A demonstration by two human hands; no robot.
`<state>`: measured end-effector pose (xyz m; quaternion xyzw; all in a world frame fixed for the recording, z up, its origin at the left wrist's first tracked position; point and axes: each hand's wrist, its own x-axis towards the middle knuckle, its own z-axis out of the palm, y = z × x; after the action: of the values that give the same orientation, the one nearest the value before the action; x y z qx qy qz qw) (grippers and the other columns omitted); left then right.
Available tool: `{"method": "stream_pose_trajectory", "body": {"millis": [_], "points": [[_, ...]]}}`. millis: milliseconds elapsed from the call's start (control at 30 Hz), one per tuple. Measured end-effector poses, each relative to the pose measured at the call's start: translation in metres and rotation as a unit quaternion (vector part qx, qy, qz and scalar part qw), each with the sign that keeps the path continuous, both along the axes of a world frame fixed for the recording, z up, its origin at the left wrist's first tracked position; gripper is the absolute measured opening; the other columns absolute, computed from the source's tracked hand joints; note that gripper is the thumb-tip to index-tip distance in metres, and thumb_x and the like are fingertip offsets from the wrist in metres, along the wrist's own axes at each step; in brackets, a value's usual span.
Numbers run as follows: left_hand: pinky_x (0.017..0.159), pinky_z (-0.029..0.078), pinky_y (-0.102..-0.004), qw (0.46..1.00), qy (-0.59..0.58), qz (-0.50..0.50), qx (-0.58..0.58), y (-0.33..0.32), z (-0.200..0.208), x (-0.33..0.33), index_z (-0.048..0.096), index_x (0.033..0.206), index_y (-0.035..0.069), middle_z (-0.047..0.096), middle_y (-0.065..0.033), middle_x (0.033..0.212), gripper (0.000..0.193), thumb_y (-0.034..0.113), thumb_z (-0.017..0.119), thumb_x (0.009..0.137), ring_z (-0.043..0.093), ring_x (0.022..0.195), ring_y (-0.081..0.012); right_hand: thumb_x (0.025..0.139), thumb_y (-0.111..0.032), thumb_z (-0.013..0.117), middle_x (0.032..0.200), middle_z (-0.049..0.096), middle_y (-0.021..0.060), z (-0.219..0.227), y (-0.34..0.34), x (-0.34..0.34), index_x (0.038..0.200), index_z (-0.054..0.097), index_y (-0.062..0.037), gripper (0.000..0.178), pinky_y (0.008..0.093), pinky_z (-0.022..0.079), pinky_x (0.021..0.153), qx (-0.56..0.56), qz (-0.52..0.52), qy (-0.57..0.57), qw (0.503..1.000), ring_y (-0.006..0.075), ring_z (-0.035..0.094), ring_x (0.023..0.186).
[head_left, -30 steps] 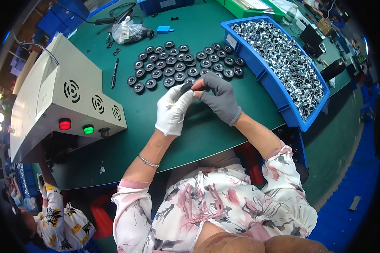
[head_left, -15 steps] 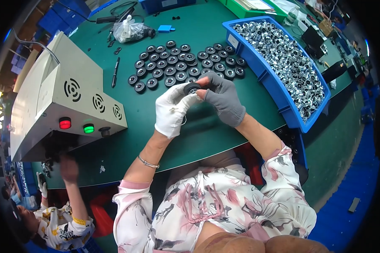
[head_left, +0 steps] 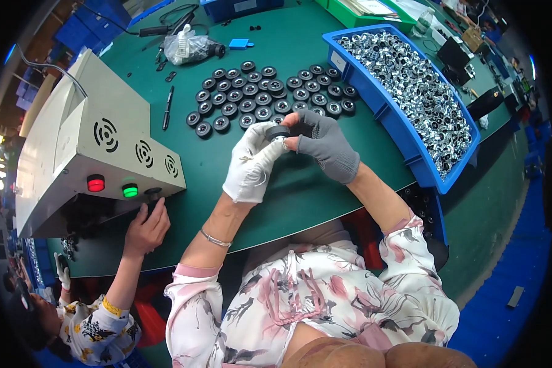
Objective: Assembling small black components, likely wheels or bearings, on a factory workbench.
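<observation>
A small black wheel is pinched between my two hands above the green table. My left hand, in a white glove, grips its left side. Bare fingertips poke out of the grey glove on my right hand, closed on the wheel's right side. Its black rim is turned toward the top, and a shiny part shows beneath it near my thumbs. Just beyond my hands, several similar black wheels with silver-coloured centres lie in loose rows, a few of them stacked.
To the right stands a blue bin full of shiny metal parts. A cream machine with red and green lights fills the left; a co-worker's hand touches its front. A pen and a plastic bag lie farther back.
The wheel has tilted in my fingers, hiding its face, and my hands have shifted slightly. The co-worker's hand has come from under the machine to its front knob.
</observation>
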<state>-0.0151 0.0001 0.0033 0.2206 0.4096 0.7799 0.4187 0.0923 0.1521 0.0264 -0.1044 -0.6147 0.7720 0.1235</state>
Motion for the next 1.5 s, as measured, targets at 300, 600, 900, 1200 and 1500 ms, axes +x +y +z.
{"method": "stream_pose_trajectory", "body": {"millis": [300, 600, 900, 1200, 1500], "points": [[0.094, 0.049, -0.0287, 0.999, 0.024, 0.020, 0.015, -0.002, -0.001, 0.005, 0.056, 0.120, 0.001, 0.062, -0.0072, 0.114, 0.025, 0.005, 0.065, 0.096, 0.061, 0.104, -0.0148, 0.087, -0.004, 0.071, 0.101, 0.062, 0.0012, -0.010, -0.005, -0.003, 0.107, 0.063, -0.0015, 0.021, 0.0250, 0.050, 0.085, 0.067, -0.007, 0.064, 0.996, 0.0080, 0.059, 0.092], [0.087, 0.050, -0.0283, 0.996, 0.055, 0.062, 0.037, -0.006, 0.010, 0.004, 0.061, 0.113, 0.000, 0.065, -0.0065, 0.105, 0.018, 0.004, 0.066, 0.096, 0.063, 0.094, -0.0143, 0.087, -0.003, 0.073, 0.100, 0.062, 0.0022, -0.008, -0.030, -0.003, 0.109, 0.060, -0.0007, 0.026, 0.0245, 0.051, 0.084, 0.163, -0.088, 0.124, 0.975, 0.0088, 0.060, 0.093], [0.067, 0.044, -0.0226, 0.973, 0.180, 0.146, 0.007, -0.025, 0.042, 0.045, 0.065, 0.103, 0.002, 0.064, -0.0002, 0.089, 0.011, 0.006, 0.069, 0.094, 0.053, 0.074, -0.0064, 0.089, -0.004, 0.073, 0.094, 0.066, 0.0020, 0.008, -0.065, 0.027, 0.105, 0.063, -0.0001, 0.019, 0.0249, 0.052, 0.080, 0.031, -0.117, 0.087, 0.989, 0.0090, 0.062, 0.087], [0.071, 0.050, -0.0243, 0.961, 0.220, 0.149, -0.077, -0.057, 0.018, 0.090, 0.065, 0.116, -0.006, 0.068, -0.0072, 0.099, 0.024, 0.008, 0.066, 0.097, 0.059, 0.076, -0.0114, 0.086, -0.004, 0.072, 0.092, 0.067, 0.0044, 0.004, -0.057, 0.069, 0.108, 0.064, 0.0028, 0.025, 0.0240, 0.050, 0.080, 0.087, -0.022, 0.057, 0.994, 0.0088, 0.061, 0.087], [0.070, 0.058, -0.0302, 0.983, 0.157, 0.041, -0.087, -0.078, 0.015, 0.090, 0.064, 0.110, -0.007, 0.069, -0.0107, 0.098, 0.019, 0.005, 0.066, 0.095, 0.068, 0.080, -0.0154, 0.085, -0.004, 0.074, 0.099, 0.066, 0.0040, 0.000, -0.074, 0.096, 0.114, 0.062, 0.0030, 0.033, 0.0249, 0.050, 0.083, 0.096, -0.006, 0.011, 0.995, 0.0088, 0.062, 0.092]]}}
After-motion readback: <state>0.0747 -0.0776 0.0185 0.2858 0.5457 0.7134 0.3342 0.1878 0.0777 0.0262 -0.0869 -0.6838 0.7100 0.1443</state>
